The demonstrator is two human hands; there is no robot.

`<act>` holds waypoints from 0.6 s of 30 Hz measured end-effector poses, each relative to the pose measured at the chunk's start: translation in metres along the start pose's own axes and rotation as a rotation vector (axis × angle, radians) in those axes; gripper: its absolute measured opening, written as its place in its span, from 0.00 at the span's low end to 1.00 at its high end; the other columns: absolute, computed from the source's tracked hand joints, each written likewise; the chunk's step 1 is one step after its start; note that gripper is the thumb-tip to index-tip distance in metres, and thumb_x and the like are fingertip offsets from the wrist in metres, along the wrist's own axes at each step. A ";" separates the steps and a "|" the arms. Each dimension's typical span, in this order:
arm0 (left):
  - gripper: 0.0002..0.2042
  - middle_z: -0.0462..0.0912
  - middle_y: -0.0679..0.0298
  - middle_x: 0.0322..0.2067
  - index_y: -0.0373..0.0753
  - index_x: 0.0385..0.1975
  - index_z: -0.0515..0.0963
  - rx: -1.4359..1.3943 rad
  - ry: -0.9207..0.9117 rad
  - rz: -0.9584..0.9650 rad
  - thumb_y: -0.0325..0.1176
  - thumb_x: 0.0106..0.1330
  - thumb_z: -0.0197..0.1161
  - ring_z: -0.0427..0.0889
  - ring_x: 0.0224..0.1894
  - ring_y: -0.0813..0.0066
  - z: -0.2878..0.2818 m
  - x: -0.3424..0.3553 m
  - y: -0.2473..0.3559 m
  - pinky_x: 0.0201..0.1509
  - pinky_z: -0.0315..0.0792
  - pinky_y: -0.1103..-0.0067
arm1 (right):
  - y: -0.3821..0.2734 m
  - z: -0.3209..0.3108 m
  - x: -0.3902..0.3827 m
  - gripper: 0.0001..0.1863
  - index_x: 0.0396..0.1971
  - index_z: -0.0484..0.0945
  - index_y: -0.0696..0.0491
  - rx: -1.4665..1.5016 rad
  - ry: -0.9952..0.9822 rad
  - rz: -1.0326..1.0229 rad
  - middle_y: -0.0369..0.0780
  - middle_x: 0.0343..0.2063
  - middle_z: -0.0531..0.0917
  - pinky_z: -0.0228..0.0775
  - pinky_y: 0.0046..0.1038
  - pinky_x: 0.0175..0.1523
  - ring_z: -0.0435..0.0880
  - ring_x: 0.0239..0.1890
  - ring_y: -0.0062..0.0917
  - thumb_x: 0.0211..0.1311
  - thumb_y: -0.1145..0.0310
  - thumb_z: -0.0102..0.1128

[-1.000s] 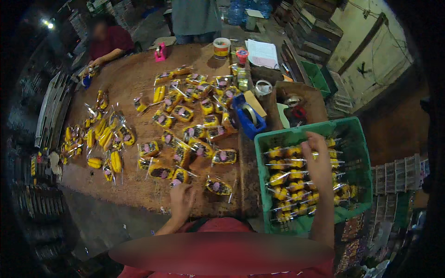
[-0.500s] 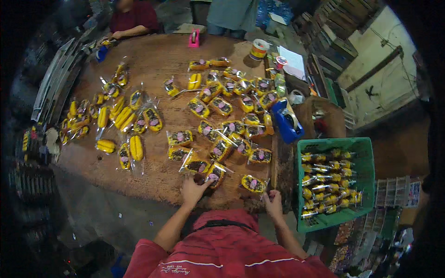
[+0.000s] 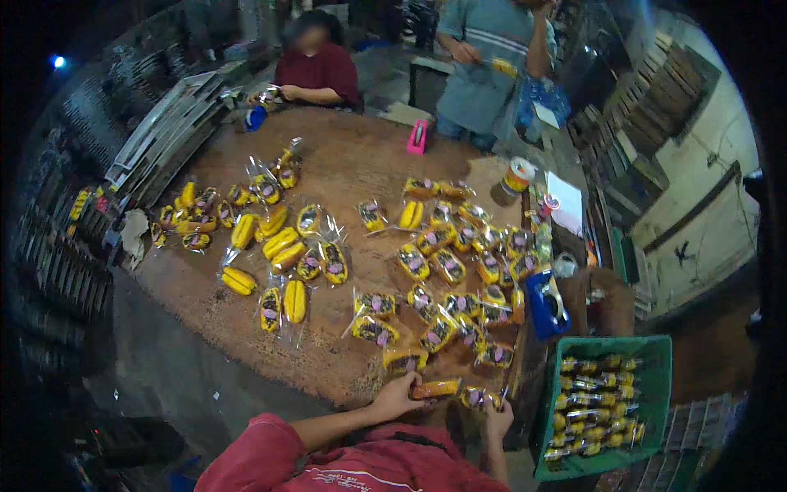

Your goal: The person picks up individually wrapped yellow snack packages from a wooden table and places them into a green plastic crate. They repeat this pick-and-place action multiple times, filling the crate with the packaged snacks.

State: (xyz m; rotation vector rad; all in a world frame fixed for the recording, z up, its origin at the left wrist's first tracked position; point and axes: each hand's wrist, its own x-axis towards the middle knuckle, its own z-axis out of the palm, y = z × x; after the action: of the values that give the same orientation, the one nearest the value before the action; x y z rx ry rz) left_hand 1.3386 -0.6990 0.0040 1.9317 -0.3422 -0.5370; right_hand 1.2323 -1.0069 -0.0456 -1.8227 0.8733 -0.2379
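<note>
My left hand [image 3: 396, 397] grips one end of a clear packet of yellow pieces [image 3: 437, 388] at the near edge of the brown table [image 3: 352, 164]. My right hand [image 3: 495, 421] pinches a second packet [image 3: 477, 398] just to the right of it. Both hands sit close together at the table's front edge, above my red sleeves. Several more yellow packets [image 3: 459, 287] lie scattered just beyond my hands. A green crate [image 3: 656, 385] holding rows of packed packets stands to the right of my right hand.
A blue tape dispenser [image 3: 546, 303] sits at the table's right edge. Loose yellow pieces [image 3: 279, 246] lie at the left. A pink object [image 3: 417, 137] and a jar [image 3: 516, 176] stand far back. One person sits and another stands at the far side.
My right hand left the green crate and came back to the table's front edge beside my left hand. Both hands now hold packets. The view has tilted up toward the far side.
</note>
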 end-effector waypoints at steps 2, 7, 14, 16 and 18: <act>0.31 0.84 0.52 0.37 0.37 0.50 0.72 -0.054 0.049 0.019 0.55 0.62 0.77 0.86 0.41 0.54 -0.009 0.000 0.015 0.45 0.77 0.63 | -0.034 -0.017 -0.008 0.28 0.59 0.77 0.58 0.176 0.045 0.136 0.38 0.46 0.83 0.80 0.27 0.41 0.85 0.42 0.25 0.65 0.64 0.78; 0.30 0.79 0.52 0.54 0.36 0.64 0.64 -0.288 0.250 0.101 0.49 0.75 0.67 0.79 0.60 0.59 -0.013 0.021 0.041 0.67 0.70 0.67 | -0.151 -0.066 -0.005 0.20 0.56 0.78 0.56 0.430 -0.165 -0.103 0.38 0.48 0.84 0.82 0.26 0.46 0.85 0.48 0.23 0.70 0.64 0.72; 0.25 0.69 0.55 0.62 0.35 0.68 0.60 -0.609 0.179 0.258 0.39 0.78 0.58 0.67 0.68 0.64 0.044 0.048 0.092 0.74 0.61 0.70 | -0.247 -0.047 -0.016 0.22 0.56 0.76 0.61 0.203 -0.502 -0.368 0.45 0.63 0.76 0.61 0.37 0.75 0.77 0.66 0.35 0.65 0.67 0.64; 0.25 0.66 0.56 0.65 0.35 0.70 0.58 -0.763 0.105 0.208 0.36 0.77 0.52 0.64 0.71 0.66 0.053 0.052 0.105 0.76 0.59 0.71 | -0.253 -0.044 -0.018 0.26 0.60 0.74 0.61 0.607 -0.606 -0.187 0.47 0.66 0.75 0.62 0.38 0.75 0.76 0.68 0.36 0.65 0.66 0.62; 0.27 0.64 0.56 0.69 0.37 0.71 0.57 -0.968 0.033 0.177 0.40 0.77 0.52 0.63 0.73 0.65 0.056 0.054 0.118 0.77 0.59 0.70 | -0.253 -0.049 -0.018 0.32 0.65 0.69 0.61 0.550 -0.629 -0.256 0.49 0.68 0.73 0.67 0.39 0.73 0.77 0.68 0.37 0.65 0.62 0.62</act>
State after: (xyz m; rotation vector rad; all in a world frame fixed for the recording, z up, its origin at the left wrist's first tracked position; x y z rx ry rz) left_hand 1.3570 -0.8166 0.0811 0.9627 -0.1722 -0.4347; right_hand 1.3076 -0.9853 0.2008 -1.3537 0.1075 -0.0449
